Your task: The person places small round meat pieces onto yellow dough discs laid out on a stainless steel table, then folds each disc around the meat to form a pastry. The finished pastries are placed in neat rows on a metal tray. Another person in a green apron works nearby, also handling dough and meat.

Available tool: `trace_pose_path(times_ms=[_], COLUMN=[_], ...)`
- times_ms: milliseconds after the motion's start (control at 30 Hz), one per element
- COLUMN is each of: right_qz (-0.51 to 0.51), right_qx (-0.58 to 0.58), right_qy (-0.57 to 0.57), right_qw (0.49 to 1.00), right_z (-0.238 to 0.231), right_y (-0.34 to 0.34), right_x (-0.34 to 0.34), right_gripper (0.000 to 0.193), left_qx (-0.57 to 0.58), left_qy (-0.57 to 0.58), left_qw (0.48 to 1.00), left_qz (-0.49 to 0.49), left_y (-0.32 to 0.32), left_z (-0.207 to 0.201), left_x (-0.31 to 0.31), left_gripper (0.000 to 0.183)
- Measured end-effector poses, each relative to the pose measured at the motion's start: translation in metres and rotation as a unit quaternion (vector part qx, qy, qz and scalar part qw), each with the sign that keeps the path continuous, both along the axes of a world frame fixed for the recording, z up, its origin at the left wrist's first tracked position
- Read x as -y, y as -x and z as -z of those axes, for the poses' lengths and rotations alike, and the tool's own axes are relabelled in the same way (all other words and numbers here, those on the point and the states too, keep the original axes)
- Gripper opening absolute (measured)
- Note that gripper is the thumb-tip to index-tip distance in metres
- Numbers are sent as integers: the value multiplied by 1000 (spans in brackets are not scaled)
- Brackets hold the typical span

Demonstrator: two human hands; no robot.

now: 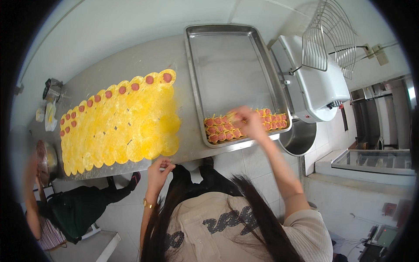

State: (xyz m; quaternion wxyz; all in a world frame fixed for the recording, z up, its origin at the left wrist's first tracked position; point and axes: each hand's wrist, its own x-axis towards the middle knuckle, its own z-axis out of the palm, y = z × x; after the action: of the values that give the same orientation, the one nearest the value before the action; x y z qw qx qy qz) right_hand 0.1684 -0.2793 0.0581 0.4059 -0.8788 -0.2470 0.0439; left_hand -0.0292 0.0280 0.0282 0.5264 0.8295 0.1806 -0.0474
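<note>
"One worker in a beige top (pixel 205 203), at a steel tabletop (pixel 157 54) between yellow dough and a metal sheet tray (pixel 231 65). What is the right hand (pixel 248 122) doing?"

"It reaches over the near end of the tray, fingers bunched at the far edge of the open-topped dumplings (pixel 221 131). Whether it grips one or merely touches it, I can't tell from here."

"And the left hand (pixel 161 168)?"

"Just off the tabletop's near edge, below the dough, fingers curled in toward the thumb. I can't tell whether anything small is pinched there. A gold-coloured watch (pixel 149 204) circles that wrist."

"Where do the dumplings lie?"

"In close rows across the tray's near end, pink filling showing above yellow wrapping; beyond them, bare metal."

"And the dough?"

"Round yellow wrappers (pixel 109 135), overlapping in a broad sheet left of the tray. Pink balls of filling (pixel 108 94) dot the far row, with a few more at the left end."

"Who else is in the room?"

"A co-worker in a dark green garment (pixel 85 209), at far left, beside a metal bowl (pixel 52 159) of pinkish filling. To the right of the tray stands a white mixer (pixel 301 87) with a wire guard (pixel 314 48), a deep steel bowl (pixel 301 139) below it."
</note>
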Motion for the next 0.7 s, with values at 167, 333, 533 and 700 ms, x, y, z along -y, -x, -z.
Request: trace_pose_path(times_ms=[167, 333, 533, 700], right_qz=[132, 79, 20, 9], right_qx=[23, -15, -8, -27], right_qy=[123, 179, 222, 169], right_qw=[983, 981, 975, 985], right_z=[3, 36, 39, 33], right_y=[-71, -91, -87, -80], right_x=[120, 157, 159, 160], right_gripper=[35, 30, 32, 33], left_qx=[-3, 17, 1, 11], left_qy=[-8, -12, -30, -36], left_qw=[1000, 1000, 999, 999], left_qz=[-23, -22, -17, -2], left_y=[15, 20, 21, 22], left_z=[-4, 0, -3, -3], left_x=[-4, 6, 23, 30], left_gripper=[19, 19, 20, 20])
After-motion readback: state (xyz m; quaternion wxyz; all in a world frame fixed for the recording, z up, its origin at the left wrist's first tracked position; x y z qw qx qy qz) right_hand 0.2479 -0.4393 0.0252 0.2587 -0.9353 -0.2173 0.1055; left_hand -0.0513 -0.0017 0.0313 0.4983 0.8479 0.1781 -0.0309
